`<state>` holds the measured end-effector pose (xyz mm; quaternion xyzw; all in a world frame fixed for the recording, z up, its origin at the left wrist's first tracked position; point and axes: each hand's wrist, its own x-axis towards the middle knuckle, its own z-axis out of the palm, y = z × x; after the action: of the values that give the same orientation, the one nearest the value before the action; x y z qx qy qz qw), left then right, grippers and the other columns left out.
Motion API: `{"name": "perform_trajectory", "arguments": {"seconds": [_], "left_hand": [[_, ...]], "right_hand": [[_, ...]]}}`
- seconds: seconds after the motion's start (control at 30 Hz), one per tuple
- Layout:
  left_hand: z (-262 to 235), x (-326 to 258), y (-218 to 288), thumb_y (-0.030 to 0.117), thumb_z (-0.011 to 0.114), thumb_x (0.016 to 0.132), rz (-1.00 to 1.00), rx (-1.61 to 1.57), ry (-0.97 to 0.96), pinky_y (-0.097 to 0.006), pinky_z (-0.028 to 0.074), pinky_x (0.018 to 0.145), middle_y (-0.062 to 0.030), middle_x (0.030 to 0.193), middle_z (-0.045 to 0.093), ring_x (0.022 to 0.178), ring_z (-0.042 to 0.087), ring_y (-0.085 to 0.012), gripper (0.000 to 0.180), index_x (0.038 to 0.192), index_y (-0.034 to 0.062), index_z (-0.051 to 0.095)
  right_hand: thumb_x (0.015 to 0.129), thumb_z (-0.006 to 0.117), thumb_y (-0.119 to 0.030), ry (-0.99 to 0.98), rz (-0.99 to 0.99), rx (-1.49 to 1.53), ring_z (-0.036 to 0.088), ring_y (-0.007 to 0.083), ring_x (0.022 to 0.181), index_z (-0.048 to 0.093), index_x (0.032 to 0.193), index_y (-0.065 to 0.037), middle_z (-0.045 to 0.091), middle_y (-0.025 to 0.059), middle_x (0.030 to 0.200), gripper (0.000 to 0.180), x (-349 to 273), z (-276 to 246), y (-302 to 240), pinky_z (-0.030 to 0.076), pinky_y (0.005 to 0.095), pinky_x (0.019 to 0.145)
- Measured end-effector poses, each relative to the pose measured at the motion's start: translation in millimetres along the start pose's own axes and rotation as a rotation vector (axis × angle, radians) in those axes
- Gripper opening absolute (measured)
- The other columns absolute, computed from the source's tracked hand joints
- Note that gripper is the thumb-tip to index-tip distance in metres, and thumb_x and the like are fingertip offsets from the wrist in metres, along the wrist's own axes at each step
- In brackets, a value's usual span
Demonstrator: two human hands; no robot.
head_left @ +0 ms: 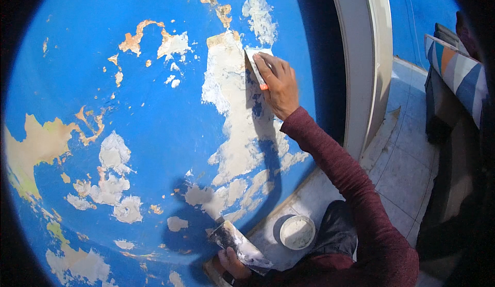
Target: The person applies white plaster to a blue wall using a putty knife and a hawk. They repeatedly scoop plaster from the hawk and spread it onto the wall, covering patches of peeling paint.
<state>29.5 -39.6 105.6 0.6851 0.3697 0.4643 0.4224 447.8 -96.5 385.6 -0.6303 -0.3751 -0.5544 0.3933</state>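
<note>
My right hand is closed on a putty knife with a bit of orange showing at its lower end. Its blade lies against the blue wall, at the right edge of a long patch of pale filler. Low at the front, my left hand grips a broad, flat filling blade smeared with white and grey filler. Its handle, if any, is hidden. The far end of that blade is close to the wall's lower part; whether they touch, I cannot tell.
A round tub with whitish contents stands on the tiled floor beside my leg. A pale door frame rises right of the wall. Farther right is dark furniture with a patterned cushion. Several peeled and filled patches mark the wall.
</note>
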Motion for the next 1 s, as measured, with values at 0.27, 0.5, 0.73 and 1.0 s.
{"name": "perform_trajectory", "arguments": {"seconds": [0.27, 0.5, 0.73, 1.0], "left_hand": [[6.3, 3.4, 14.1, 0.027, 0.053, 0.094, -0.24, -0.127, -0.02, -0.037, 0.047, 0.078, -0.0156, 0.097, 0.059, 0.089, 0.058, -0.0243, 0.032, 0.099, -0.004, 0.056], [4.5, 3.3, -46.0, 0.018, 0.061, 0.093, 0.098, -0.167, -0.059, -0.043, 0.05, 0.076, -0.0226, 0.105, 0.059, 0.091, 0.059, -0.0333, 0.025, 0.11, 0.0009, 0.056], [-7.1, -1.1, -58.1, 0.02, 0.069, 0.084, 0.187, 0.124, -0.044, -0.049, 0.05, 0.072, -0.027, 0.105, 0.055, 0.087, 0.06, -0.043, 0.033, 0.112, 0.0051, 0.057], [-9.9, -3.5, -40.2, 0.029, 0.069, 0.086, 0.148, 0.404, -0.085, -0.047, 0.049, 0.072, -0.0241, 0.102, 0.057, 0.083, 0.06, -0.039, 0.041, 0.114, 0.0038, 0.054]], "right_hand": [[0.079, 0.062, 0.003, -0.06, -0.041, -0.009, 0.052, 0.0279, 0.119, 0.046, 0.145, -0.021, 0.052, 0.0052, 0.138, 0.072, -32.8, 5.4, 11.3, 0.041, 0.0418, 0.1], [0.082, 0.064, -0.007, -0.143, -0.089, -0.024, 0.051, 0.0259, 0.12, 0.049, 0.141, -0.019, 0.053, 0.0044, 0.136, 0.062, -35.2, -26.6, 31.7, 0.039, 0.0452, 0.098], [0.083, 0.058, 0.004, -0.011, -0.031, -0.027, 0.053, 0.0265, 0.117, 0.051, 0.14, -0.021, 0.056, 0.0034, 0.133, 0.062, 4.2, -15.2, 28.1, 0.041, 0.0422, 0.097], [0.086, 0.057, -0.007, -0.076, -0.085, -0.031, 0.052, 0.0261, 0.119, 0.051, 0.139, -0.02, 0.055, 0.0035, 0.131, 0.055, -19.7, -5.3, 37.1, 0.039, 0.0432, 0.1]]}}
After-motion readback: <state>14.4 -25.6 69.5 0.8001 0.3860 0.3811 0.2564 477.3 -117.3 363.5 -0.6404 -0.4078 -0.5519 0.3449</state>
